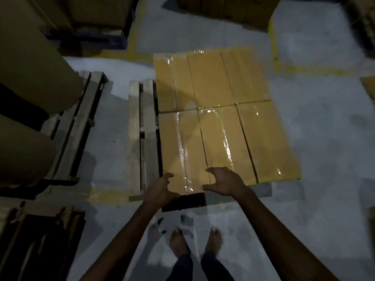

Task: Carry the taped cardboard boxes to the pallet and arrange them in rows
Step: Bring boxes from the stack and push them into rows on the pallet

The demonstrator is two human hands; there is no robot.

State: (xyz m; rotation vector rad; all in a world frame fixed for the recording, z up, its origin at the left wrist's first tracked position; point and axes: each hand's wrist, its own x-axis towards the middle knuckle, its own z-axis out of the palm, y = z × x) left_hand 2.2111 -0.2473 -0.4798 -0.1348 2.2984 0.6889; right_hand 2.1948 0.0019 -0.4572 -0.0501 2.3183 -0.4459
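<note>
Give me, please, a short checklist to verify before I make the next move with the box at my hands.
1. Near-left box lies flat on the pallet: ok.
2. Its side meets the middle box, near ends in line: ok.
3. Grip of the left hand and right hand on its near end: cannot tell, blurred.
4. Tape along its top: ok.
5. Feet stand apart from the pallet: ok.
</note>
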